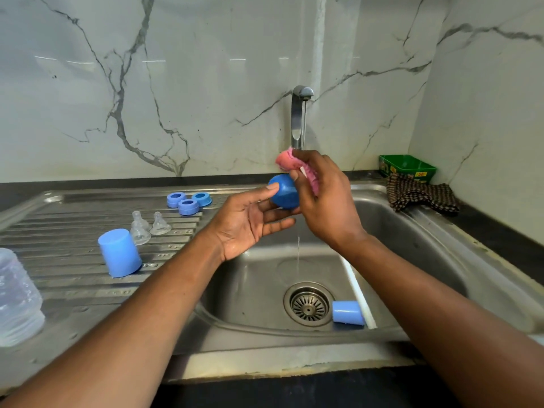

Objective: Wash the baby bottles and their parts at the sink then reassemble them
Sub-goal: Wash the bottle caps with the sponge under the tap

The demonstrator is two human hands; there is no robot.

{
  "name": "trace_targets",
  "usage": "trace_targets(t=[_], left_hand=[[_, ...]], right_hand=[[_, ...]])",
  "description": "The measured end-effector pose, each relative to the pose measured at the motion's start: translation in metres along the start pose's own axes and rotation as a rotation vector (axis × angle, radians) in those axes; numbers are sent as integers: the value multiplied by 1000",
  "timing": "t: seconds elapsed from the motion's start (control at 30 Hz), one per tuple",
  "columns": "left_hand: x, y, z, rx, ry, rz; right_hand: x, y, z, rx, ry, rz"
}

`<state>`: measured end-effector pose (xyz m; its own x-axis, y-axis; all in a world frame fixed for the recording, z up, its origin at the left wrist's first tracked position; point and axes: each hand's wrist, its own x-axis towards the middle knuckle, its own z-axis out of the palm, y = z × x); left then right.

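Stainless steel is running under everything: the sink basin [265, 290] below you and its ribbed draining worktop [73, 260] to your left. Nearest, one clear plastic bottle [17, 298] is standing at the left edge and one blue cap [347, 312] is lying on its side by the drain. Further on, a second blue cap [119, 252] is standing mouth down, with two clear teats [150, 226] and three blue rings [188, 200] beyond. Over the basin, your left hand [247, 222] is cradling a third blue cap [284, 192] in loosely curled fingers, dome pointing left and away. Your right hand [326, 198], its grip clenched on a pink sponge [290, 160], is touching the cap from the right, beneath the running tap [298, 119].
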<state>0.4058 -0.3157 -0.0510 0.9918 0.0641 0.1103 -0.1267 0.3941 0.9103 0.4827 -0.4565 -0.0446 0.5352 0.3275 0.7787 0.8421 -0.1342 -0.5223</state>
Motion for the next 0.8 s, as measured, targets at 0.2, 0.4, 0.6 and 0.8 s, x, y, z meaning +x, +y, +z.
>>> trace_targets(t=[0.2,0.4,0.6,0.8], left_hand=[[1,-1,-3,27,18,108],[2,6,-11,-19,114,230],[4,-1,-2,78,86,166],[3,-4,5,25,106,180]], right_hand=[[-3,1,-4,-6,-60,-18],[-10,-20,11,-18,-148,-130],[-1,-7,3,22,-15,93],[-4,-21,12,-2,-80,-100]])
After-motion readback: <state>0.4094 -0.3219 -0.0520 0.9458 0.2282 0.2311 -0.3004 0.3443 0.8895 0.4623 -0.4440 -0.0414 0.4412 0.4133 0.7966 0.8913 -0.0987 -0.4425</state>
